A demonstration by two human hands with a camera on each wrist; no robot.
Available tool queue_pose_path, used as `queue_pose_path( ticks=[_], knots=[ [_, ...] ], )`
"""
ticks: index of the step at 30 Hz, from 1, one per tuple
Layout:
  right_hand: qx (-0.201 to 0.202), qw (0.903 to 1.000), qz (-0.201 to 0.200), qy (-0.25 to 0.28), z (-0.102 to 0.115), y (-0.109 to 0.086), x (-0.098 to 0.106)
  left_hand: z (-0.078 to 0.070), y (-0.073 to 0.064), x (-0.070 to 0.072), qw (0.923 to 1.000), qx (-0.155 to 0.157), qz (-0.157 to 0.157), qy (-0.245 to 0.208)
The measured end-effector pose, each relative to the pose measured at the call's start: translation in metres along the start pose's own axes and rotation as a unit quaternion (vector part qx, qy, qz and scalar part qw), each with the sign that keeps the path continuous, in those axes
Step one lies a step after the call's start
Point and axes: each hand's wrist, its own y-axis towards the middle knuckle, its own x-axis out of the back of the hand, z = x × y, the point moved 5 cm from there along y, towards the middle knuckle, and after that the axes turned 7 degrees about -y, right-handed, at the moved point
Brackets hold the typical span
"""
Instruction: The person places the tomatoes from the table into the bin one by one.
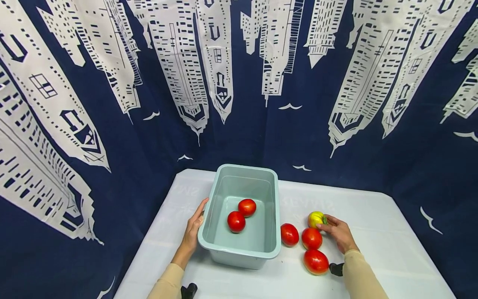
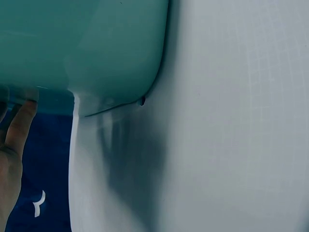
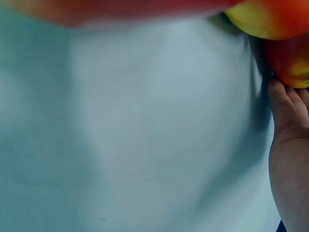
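Note:
A pale green plastic tub stands on the table with two smooth red tomato-like fruits on its floor. My left hand touches the tub's left side near the rim, its fingers extended; the left wrist view catches these fingers against the outer wall. To the right of the tub, my right hand pinches a small yellow bell pepper by its green stem end, between thumb and fingers. Three more red fruits lie between the tub and this hand. Only part of the right hand shows in its wrist view.
The white-covered table extends past both hands. Behind it hangs a dark blue curtain with white printed buildings and birds. Black wrist devices show beside both sleeves.

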Motion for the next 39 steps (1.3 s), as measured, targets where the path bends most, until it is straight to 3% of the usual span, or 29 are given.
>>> queue_pose_path(
  ticks=[14, 21, 29, 39],
  knots=[
    [-0.015, 0.9989, -0.019, 0.041, -0.003, -0.004, 0.008, 0.001, 0.0, 0.0, 1.0, 0.006, -0.003, -0.003],
    [-0.009, 0.9968, -0.023, 0.076, 0.023, -0.003, 0.018, 0.0, 0.001, 0.001, 0.9999, 0.013, -0.001, -0.009],
    [0.002, 0.9986, -0.026, 0.045, 0.041, -0.001, 0.026, -0.001, -0.001, 0.001, 1.0, 0.005, 0.0, -0.006],
    [0.055, 0.997, -0.029, 0.046, 0.086, 0.003, 0.027, -0.002, 0.001, 0.0, 0.9999, 0.003, -0.003, -0.015]
  ],
)
